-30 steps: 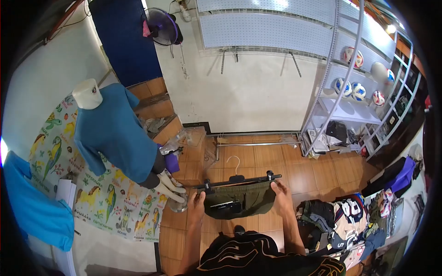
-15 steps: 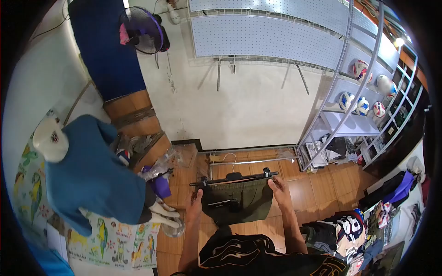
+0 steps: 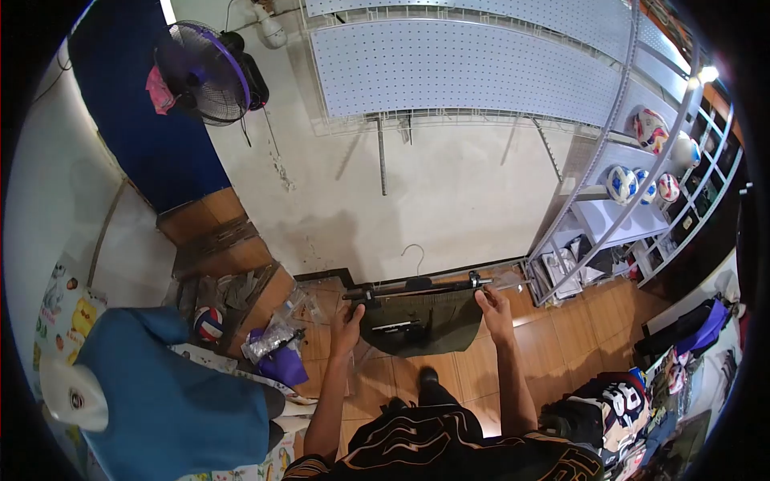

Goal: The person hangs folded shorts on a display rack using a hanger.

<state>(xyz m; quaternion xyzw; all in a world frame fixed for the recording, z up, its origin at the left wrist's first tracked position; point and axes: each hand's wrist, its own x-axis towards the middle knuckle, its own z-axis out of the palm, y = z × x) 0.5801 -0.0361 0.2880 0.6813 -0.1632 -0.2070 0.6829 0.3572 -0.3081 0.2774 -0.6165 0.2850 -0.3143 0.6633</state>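
A dark olive garment (image 3: pixel 425 323) hangs spread out from the two clips of a black hanger (image 3: pixel 417 284) with a metal hook. My left hand (image 3: pixel 346 327) holds the left edge of the garment just below one clip, thumb up. My right hand (image 3: pixel 495 310) grips the opposite top corner by the other clip. Both hands are closed on the cloth, at about the same height. A dark item with a pale line lies against the middle of the garment; I cannot make out what it is.
On the left stands a mannequin in a blue top (image 3: pixel 176 393). A fan (image 3: pixel 204 72) is at the upper left. Shelves with balls (image 3: pixel 622 184) rise at the right, above piled clothes (image 3: pixel 622 405). A purple item (image 3: pixel 282 365) lies by the wooden steps (image 3: pixel 210 218).
The view has shifted forward, with the mannequin now lower. The hanger and garment are a little higher in view, still between both hands, and a dark shoe now shows on the floor below.
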